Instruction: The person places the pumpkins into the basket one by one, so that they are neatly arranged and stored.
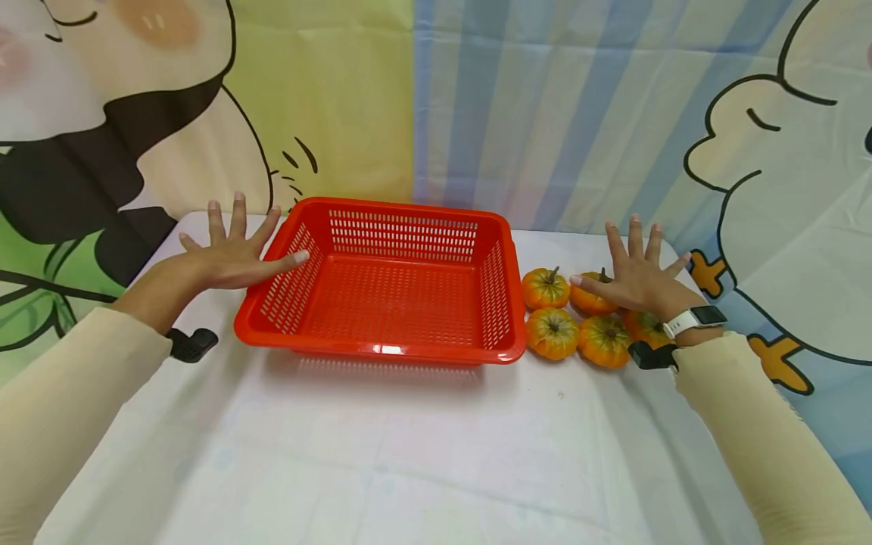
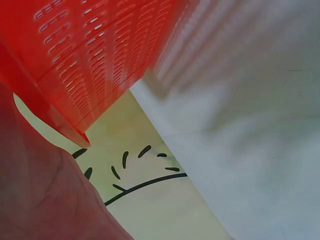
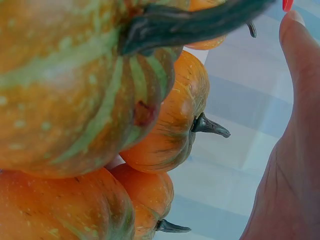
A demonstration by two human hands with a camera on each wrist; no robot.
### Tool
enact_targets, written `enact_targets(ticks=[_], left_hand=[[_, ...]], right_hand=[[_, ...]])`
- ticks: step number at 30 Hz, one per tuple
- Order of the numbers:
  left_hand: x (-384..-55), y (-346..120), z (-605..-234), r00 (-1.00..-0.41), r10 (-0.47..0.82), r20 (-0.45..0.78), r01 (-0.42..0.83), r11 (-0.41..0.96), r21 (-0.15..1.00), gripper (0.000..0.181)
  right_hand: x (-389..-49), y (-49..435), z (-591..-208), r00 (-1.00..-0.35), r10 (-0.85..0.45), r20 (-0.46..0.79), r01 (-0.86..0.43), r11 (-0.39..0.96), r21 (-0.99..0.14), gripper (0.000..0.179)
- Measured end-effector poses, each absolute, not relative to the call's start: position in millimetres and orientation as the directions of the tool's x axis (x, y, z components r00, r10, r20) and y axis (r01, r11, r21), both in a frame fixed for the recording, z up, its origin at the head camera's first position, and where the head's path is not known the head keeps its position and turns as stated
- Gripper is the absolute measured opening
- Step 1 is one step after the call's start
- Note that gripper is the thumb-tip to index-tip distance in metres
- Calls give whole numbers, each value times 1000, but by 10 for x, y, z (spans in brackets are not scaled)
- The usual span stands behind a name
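Observation:
A red plastic basket (image 1: 388, 303) with slotted walls stands on the white table, nothing inside it. Over its left rim my left hand (image 1: 228, 253) is spread with fingers straight, the thumb overlapping the basket wall in the head view. In the left wrist view the palm (image 2: 45, 185) shows beside the slotted wall (image 2: 100, 55). My right hand (image 1: 640, 276) is spread above several small orange pumpkins (image 1: 552, 333) grouped right of the basket, partly covering some. A green-striped pumpkin (image 3: 75, 90) with a dark stem fills much of the right wrist view, apart from the palm (image 3: 290, 170).
The white tabletop (image 1: 381, 454) stretches in front of the basket. Behind the table hangs a cartoon-printed curtain (image 1: 354, 98). A white watch (image 1: 695, 322) sits on the right wrist, and black wrist devices (image 1: 193, 345) are on both arms.

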State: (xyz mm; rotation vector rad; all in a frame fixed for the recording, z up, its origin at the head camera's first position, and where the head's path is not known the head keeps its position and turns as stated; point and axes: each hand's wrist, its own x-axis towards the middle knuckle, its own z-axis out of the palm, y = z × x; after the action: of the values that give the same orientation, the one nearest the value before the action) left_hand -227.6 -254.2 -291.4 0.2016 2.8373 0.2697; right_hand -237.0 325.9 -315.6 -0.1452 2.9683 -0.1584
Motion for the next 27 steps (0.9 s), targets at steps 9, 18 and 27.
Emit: enact_targets(ticks=[9, 18, 27], left_hand=[[-2236, -2548, -2937, -957, 190, -218, 142, 965, 218, 108], [-1990, -2561, -2990, -942, 267, -204, 191, 926, 327, 112], [-1725, -2652, -3090, -949, 283, -141, 183, 855, 485, 116]], right_hand=[[-2292, 3284, -3112, -988, -90, -125, -76, 991, -111, 115], [-2086, 3202, -3119, -983, -180, -26, -166, 945, -281, 105], [-1910, 3088, -3130, -985, -155, 80, -173, 830, -530, 78]])
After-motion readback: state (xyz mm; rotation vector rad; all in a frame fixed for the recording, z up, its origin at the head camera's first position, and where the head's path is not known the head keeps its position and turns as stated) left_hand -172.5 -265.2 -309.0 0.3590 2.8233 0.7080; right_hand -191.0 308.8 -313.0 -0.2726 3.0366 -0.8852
